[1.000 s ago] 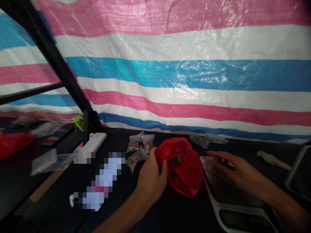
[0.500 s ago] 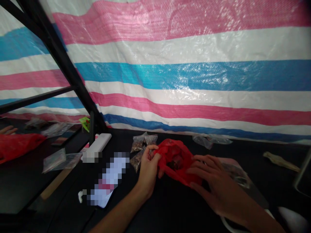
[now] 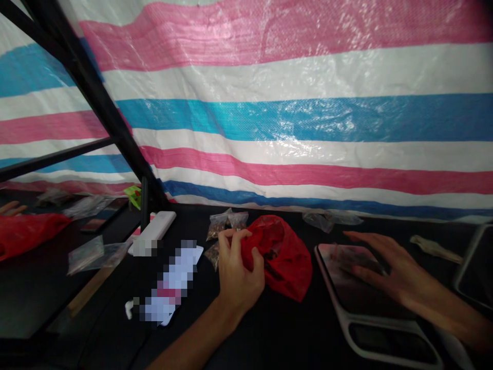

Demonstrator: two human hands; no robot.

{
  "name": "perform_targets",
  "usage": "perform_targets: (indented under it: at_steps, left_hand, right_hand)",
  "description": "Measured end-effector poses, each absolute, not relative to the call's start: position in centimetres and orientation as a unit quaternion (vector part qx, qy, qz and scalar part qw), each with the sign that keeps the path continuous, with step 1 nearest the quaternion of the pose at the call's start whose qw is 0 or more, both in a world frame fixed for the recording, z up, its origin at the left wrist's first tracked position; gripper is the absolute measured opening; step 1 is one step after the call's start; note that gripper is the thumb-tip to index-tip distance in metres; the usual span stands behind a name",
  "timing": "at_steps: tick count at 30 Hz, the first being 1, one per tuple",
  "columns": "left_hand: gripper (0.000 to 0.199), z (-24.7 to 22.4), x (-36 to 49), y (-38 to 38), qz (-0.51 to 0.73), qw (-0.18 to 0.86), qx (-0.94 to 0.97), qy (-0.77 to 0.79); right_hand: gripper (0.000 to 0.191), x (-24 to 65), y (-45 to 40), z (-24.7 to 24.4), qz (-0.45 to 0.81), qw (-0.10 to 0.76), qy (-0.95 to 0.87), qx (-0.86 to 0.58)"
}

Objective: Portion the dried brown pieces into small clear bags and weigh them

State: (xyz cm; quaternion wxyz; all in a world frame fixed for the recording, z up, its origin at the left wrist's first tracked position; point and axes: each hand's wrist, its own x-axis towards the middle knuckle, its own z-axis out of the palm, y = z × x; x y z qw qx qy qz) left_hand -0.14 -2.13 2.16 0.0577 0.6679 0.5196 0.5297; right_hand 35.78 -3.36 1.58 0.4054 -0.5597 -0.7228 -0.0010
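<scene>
A red plastic bag point(image 3: 287, 262) sits on the black counter point(image 3: 277, 334), slumped and gathered, with dark pieces faintly visible inside. The left hand point(image 3: 239, 270) is curled closed around the bag's left side, its fingers bunching the plastic. Right of the bag, the right hand point(image 3: 389, 270) is open, fingers spread and holding nothing that shows, above a flat white-rimmed panel point(image 3: 330, 293); whether they touch it is hard to tell. Just behind the left hand, left of the bag, lie small clear bags of dried brown pieces point(image 3: 217, 228). Further left of the bag are a white block point(image 3: 154, 228) and a pixelated flat object point(image 3: 173, 282). Behind the bag, clear plastic bags point(image 3: 331, 218) lie against a pink, white and blue striped tarpaulin point(image 3: 292, 118). Well left of the bag, another person's hand point(image 3: 11, 208) is near a second red bag point(image 3: 26, 234).
</scene>
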Motion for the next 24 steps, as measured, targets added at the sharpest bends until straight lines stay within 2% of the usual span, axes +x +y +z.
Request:
perform_targets:
  at_steps: [3, 4, 19, 22, 24]
  left_hand:
    - [0.025, 2.3, -0.1, -2.5, 0.548, 0.029, 0.679, 0.487]
    - [0.025, 2.3, -0.1, -2.6, 0.553, 0.024, 0.681, 0.48]
    - [0.028, 1.4, -0.3, -2.0, 0.519, 0.033, 0.666, 0.536]
    - [0.033, 1.3, -0.1, -1.8, 0.447, 0.068, 0.678, 0.579]
    - [0.036, 1.1, 0.2, -1.8, 0.408, 0.129, 0.697, 0.576]
  right_hand:
    - [0.061, 36.3, -3.5, 0.6, 0.063, 0.278, -0.736, -0.614]
    - [0.062, 36.3, -3.6, 0.4, 0.076, 0.266, -0.733, -0.622]
    - [0.066, 36.1, -4.4, 0.1, 0.031, 0.213, -0.737, -0.64]
    - [0.062, 35.7, -4.2, 0.0, 0.029, 0.21, -0.745, -0.633]
    - [0.054, 35.3, -4.0, 0.3, 0.03, 0.209, -0.754, -0.622]
